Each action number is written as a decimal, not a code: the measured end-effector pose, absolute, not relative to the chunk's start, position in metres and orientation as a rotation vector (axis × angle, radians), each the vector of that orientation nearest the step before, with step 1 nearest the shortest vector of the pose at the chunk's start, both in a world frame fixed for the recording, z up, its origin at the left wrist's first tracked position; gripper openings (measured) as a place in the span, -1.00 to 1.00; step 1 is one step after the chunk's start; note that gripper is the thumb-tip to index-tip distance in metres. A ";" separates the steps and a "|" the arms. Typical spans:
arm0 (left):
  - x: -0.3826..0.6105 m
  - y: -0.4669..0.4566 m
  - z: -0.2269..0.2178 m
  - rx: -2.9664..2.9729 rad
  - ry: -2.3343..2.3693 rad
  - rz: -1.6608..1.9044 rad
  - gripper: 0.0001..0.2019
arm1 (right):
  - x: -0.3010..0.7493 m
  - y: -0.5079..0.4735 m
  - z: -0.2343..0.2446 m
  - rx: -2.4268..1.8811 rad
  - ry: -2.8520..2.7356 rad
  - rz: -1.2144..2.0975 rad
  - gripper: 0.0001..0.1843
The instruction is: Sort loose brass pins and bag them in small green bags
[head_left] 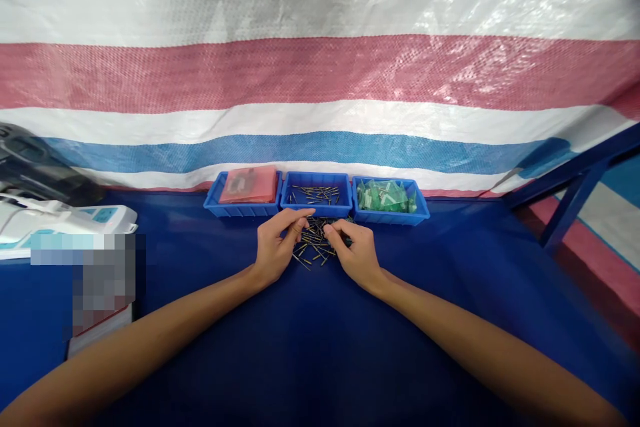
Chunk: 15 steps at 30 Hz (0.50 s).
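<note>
A loose pile of thin, pin-like metal pieces [316, 243], dark with brassy parts, lies on the blue table between my hands. My left hand [274, 245] is at the pile's left edge, thumb and forefinger brought together near the front of the middle bin; whatever is between them is too small to make out. On the other side, my right hand [357, 255] has its fingers curled in and the thumb against them. Something dark shows under those fingers, but its kind is hidden. Similar metal pieces lie in the middle blue bin [316, 213] just beyond.
The left blue bin [245, 211] holds reddish plastic packets [250, 185]. Green clear packets [385, 197] fill the right blue bin [393, 218]. A white device [113, 217] stands at far left, a blue metal frame [575, 193] at right, and a striped sheet [320, 73] hangs behind.
</note>
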State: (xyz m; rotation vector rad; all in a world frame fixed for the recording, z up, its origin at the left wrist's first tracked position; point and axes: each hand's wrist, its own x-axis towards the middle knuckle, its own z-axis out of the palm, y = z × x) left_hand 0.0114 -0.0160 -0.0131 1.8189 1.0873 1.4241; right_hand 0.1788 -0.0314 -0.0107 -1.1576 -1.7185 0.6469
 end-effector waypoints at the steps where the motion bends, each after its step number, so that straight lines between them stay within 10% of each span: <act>1: 0.011 -0.016 -0.013 1.793 1.082 1.417 -0.77 | 0.179 -0.031 -0.010 -1.160 -1.718 0.648 -0.64; 15: 0.013 -0.019 -0.011 1.702 1.030 1.231 -0.72 | 0.179 -0.032 -0.014 -1.044 -1.708 0.702 -0.77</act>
